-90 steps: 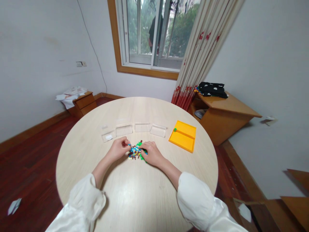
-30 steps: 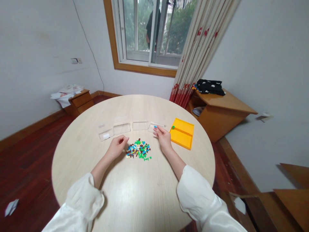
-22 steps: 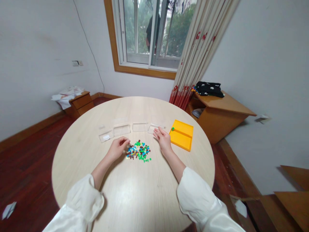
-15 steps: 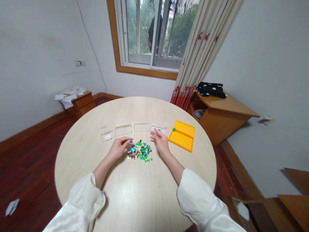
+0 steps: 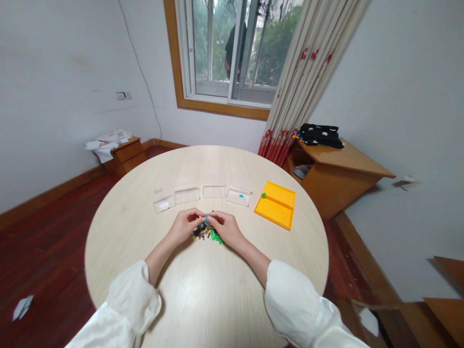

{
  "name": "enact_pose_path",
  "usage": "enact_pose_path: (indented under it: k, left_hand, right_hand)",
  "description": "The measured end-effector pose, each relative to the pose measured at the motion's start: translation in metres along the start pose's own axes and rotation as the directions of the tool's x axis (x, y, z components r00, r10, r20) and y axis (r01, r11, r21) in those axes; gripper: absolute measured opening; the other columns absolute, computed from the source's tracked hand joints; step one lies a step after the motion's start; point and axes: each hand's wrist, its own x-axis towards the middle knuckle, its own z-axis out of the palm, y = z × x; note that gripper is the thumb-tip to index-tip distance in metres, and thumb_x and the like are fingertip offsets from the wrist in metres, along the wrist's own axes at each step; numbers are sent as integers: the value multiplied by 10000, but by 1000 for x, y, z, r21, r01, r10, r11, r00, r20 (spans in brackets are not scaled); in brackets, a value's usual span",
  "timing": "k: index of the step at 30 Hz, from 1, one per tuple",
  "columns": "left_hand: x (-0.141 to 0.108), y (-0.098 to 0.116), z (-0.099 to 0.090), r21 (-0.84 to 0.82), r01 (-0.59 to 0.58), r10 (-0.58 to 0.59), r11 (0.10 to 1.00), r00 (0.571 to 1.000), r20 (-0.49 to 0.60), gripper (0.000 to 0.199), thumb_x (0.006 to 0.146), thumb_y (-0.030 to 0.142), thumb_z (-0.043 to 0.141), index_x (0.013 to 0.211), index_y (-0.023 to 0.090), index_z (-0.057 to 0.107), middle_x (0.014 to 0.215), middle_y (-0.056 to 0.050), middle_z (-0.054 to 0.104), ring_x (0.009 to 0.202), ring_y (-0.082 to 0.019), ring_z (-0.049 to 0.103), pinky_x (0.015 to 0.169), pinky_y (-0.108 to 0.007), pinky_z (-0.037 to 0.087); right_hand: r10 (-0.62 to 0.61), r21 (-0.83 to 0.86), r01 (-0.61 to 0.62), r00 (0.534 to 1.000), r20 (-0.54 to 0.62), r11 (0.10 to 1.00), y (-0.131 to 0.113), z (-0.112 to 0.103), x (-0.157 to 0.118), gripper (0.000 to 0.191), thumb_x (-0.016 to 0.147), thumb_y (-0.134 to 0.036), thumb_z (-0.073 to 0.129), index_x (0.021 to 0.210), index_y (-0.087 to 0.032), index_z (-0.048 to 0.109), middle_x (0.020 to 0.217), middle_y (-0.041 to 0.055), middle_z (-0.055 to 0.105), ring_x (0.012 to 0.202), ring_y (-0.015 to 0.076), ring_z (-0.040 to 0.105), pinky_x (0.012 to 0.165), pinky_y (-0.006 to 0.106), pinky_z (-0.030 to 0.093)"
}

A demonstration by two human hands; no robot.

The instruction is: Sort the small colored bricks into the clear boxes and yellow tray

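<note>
Over the pile of small coloured bricks (image 5: pixel 203 235), my left hand (image 5: pixel 184 225) and my right hand (image 5: pixel 228 229) meet at the fingertips. Both are closed in a pinch on a small blue brick (image 5: pixel 206 217), partly covered by the fingers. Blue, green, brown and yellow pieces lie beneath, the upper part of the pile hidden by my hands. Just beyond them stands a clear box (image 5: pixel 237 202) with one blue brick (image 5: pixel 241 195) inside.
Three more clear boxes line up to the left: one box (image 5: pixel 213 196) in the middle, another box (image 5: pixel 187 199), and a box (image 5: pixel 156 209) holding something white. A yellow tray (image 5: pixel 272 216) with a green piece (image 5: pixel 264 195) lies right on the round table (image 5: pixel 195 299).
My right hand has moved left and down from the rightmost clear box to the pile. My left hand has brought the blue brick slightly right, and the fingertips now meet on it.
</note>
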Motion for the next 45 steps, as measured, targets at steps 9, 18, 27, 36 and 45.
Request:
enact_pose_path:
  k: [9,18,27,36,45]
  left_hand:
    - [0,0,4,20,-4,4,1000,1000,-16,250,632,355,699,715,122,657,554,-2,584,519,-106,502,518,-228,383]
    - [-2,8,5,-33,27,-28,999,999,-28,286,602,369,721,707,124,619,540,21,550,498,-89,468,495,-211,346]
    - [-1,2,4,-53,5,-6,999,1000,-20,279,613,356,724,720,131,598,526,40,517,483,-78,446,487,-201,332]
    - [0,-2,4,-77,21,-22,997,1000,-12,290,617,363,712,742,141,573,569,28,551,506,-90,488,519,-215,368]
    - [2,2,2,-67,27,-35,997,992,-121,292,586,362,718,729,155,571,624,5,592,614,-141,584,598,-251,435]
  right_hand:
    - [14,44,-13,1000,-24,999,5,-2,2,201,740,-324,611,821,-157,691,772,39,692,700,142,614,682,269,484]
    - [8,21,-7,998,-59,1000,4,0,1,141,704,-265,613,775,-160,673,716,20,662,648,125,579,627,252,471]
    - [-8,22,10,997,-75,1000,4,0,1,159,713,-266,608,796,-158,689,779,43,692,690,139,603,680,275,484]
    - [-25,22,26,999,-48,999,-2,-1,-1,145,704,-252,610,779,-165,699,751,34,689,666,131,598,634,259,471]
    - [180,300,-79,929,-323,951,7,-28,18,176,615,-274,676,744,-161,637,646,0,650,589,125,624,562,235,475]
